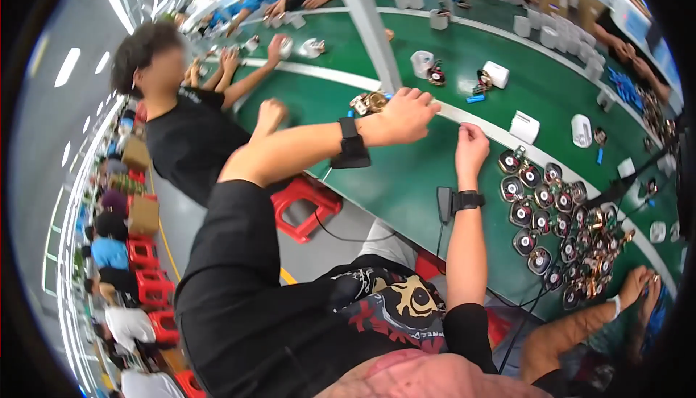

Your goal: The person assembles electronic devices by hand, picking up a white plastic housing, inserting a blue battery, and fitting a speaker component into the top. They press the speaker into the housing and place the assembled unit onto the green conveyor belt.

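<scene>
My left hand (404, 117) reaches over the pale strip along the green bench, back of the hand up and fingers curled down. What its fingers hold, if anything, is hidden. Beside that wrist lies a small assembly (370, 102) with brass-coloured and white parts, a blue piece next to it. My right hand (472, 146) is raised just right of the left one, thumb and fingertips pinched together. I cannot make out anything between them. To its right, on the bench, stand several round black assemblies (530, 175) with pale centres and red wires, packed closely.
A grey post (366, 28) rises behind my left hand. White housings (523, 127) and a clear cup (422, 64) stand farther back. A co-worker in black (192, 126) sits at left, near a red stool (304, 206). Another person's hand (635, 286) is at lower right. Black cables (518, 302) hang by the bench edge.
</scene>
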The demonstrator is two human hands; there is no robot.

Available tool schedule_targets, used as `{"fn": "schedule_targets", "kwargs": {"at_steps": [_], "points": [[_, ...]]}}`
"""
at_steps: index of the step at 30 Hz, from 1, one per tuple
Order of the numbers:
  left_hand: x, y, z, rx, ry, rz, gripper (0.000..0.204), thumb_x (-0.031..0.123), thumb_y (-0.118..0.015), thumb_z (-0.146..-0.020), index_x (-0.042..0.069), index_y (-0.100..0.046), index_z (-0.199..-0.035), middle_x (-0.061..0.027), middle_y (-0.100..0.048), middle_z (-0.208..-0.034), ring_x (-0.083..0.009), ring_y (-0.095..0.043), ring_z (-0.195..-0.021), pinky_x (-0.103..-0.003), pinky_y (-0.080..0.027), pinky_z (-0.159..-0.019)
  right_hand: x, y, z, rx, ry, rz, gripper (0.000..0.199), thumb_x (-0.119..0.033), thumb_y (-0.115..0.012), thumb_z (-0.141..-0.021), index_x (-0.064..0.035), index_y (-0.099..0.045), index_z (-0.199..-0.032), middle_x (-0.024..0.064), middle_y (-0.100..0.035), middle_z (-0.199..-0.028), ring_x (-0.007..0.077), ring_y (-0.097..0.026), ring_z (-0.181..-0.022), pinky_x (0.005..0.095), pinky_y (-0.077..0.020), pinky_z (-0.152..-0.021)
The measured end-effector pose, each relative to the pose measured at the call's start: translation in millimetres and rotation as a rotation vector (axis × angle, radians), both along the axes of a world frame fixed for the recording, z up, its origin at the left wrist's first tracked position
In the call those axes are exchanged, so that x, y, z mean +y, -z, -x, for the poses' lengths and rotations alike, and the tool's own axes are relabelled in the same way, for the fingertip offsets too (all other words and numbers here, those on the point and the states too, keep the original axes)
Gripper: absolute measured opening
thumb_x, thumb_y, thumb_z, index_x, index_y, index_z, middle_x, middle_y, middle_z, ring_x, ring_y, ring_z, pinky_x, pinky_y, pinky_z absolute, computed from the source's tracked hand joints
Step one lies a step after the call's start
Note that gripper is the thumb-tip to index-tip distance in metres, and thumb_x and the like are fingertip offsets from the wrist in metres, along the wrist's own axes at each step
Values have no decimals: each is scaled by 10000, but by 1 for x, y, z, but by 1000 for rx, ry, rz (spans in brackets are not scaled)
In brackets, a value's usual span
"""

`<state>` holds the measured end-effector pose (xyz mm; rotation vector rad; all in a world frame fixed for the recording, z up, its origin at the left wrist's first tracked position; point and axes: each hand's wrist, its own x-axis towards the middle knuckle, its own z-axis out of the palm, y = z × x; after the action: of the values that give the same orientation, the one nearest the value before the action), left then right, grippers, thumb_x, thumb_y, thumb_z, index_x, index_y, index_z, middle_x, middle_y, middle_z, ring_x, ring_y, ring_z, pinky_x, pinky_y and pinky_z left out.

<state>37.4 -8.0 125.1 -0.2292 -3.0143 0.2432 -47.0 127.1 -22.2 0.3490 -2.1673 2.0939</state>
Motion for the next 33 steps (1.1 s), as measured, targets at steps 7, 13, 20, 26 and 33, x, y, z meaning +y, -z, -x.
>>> {"fn": "schedule_targets", "kwargs": {"at_steps": [7,13,20,26,33], "points": [[7,70,38,116,-145,-802,487,173,-714,-775,44,-545,-1212,-180,-578,-1183,-386,-578,-1084,-461,-474,-941,-5,9,6,-25,69,81,122,-80,-630,-896,17,-690,-939,107,-704,-846,187,-674,-756,310,-525,-715],[10,95,126,314,-227,-760,493,142,-751,-757,21,-504,-1165,-206,-575,-1108,-407,-578,-1030,-480,-489,-887,8,4,10,-88,102,111,132,-72,-611,-925,39,-661,-977,60,-681,-841,132,-633,-745,265,-529,-690],[-10,124,156,252,-311,-781,410,136,-748,-762,39,-503,-1075,-208,-579,-1069,-410,-578,-1000,-475,-491,-851,2,-8,2,-121,76,-56,142,-74,-575,-955,36,-660,-984,71,-676,-861,111,-621,-743,268,-538,-667],[-1,74,136,-67,-296,-929,331,134,-719,-793,33,-517,-1035,-199,-605,-1081,-388,-585,-1033,-462,-491,-831,8,-31,6,-242,81,164,201,-137,-560,-979,35,-664,-978,69,-673,-844,105,-615,-734,254,-520,-632],[30,72,40,132,-16,-977,347,92,-687,-831,39,-550,-1145,-170,-633,-1143,-348,-612,-1052,-406,-506,-862,12,-12,5,-356,-138,88,341,-267,-483,-1028,33,-644,-1049,85,-677,-866,78,-555,-626,220,-419,-514]]}}
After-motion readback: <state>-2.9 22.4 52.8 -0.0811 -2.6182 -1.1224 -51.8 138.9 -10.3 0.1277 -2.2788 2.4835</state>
